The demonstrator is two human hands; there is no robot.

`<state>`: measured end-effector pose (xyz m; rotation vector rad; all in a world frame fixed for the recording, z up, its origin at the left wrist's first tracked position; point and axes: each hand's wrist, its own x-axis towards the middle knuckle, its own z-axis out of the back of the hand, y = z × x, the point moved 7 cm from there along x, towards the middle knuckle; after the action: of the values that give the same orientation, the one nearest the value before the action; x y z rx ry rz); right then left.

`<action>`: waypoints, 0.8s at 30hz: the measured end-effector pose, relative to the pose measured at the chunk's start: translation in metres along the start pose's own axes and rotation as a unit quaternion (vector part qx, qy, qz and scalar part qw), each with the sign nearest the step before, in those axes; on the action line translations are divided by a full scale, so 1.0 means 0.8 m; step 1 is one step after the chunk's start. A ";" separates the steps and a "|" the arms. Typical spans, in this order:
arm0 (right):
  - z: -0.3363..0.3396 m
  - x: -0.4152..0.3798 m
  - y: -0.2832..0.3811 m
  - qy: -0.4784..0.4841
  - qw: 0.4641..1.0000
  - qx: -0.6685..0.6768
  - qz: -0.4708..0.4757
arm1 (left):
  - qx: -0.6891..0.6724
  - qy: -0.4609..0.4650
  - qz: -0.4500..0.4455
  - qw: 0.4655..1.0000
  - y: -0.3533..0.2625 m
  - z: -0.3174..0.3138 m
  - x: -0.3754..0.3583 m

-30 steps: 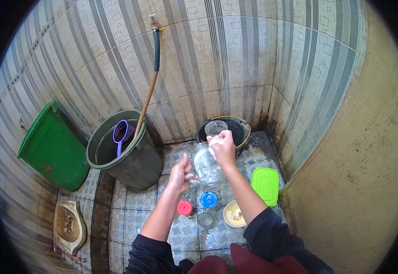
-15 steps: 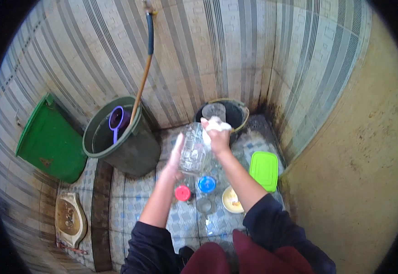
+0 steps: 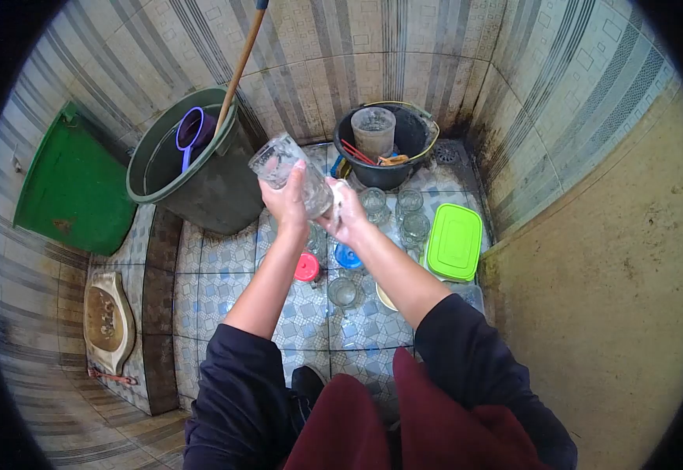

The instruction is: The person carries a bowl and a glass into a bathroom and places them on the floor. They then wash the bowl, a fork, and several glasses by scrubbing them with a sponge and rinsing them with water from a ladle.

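Observation:
A clear jar (image 3: 276, 159) is held tilted above the tiled floor, its wider end up and to the left. My left hand (image 3: 286, 202) is wrapped round its side, with the thumb along the glass-like wall. At the lower end, my right hand (image 3: 347, 213) grips the jar with bent fingers. White suds cover that hand; whether a sponge is inside it cannot be made out. Below the hands stand a red-lidded jar (image 3: 307, 267), a blue-lidded jar (image 3: 348, 256) and an open glass (image 3: 345, 293).
A black bucket (image 3: 388, 174) holding a cloudy container (image 3: 373, 131) stands by the back wall. Several glasses (image 3: 410, 202) sit before it, beside a lime-green lidded box (image 3: 455, 243). Left are a large grey bin (image 3: 216, 188) with a purple dipper (image 3: 189, 141), a green tub (image 3: 75, 192) and a squat toilet (image 3: 126, 333).
The jar has gone from nearly upright to tilted up-left. My left hand has closed round it, and my right hand has moved down to its lower end. The view has shifted.

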<state>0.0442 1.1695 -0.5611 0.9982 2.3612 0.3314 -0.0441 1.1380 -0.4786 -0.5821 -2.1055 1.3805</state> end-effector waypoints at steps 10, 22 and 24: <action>0.070 -0.089 0.006 0.024 0.945 -0.308 -0.106 | 0.162 0.235 -0.073 0.956 0.001 0.095 -0.040; 0.437 -0.204 0.034 -0.148 0.503 -0.810 -0.264 | 0.438 0.371 0.102 0.812 0.147 0.242 -0.183; 0.446 -0.185 0.007 -0.136 0.477 -0.858 -0.135 | 0.482 0.404 0.042 0.776 0.152 0.239 -0.188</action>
<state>0.3371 1.0711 -0.7926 -0.3727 0.7604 1.6892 -0.0487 0.9594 -0.6840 -0.6357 -0.5543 1.6140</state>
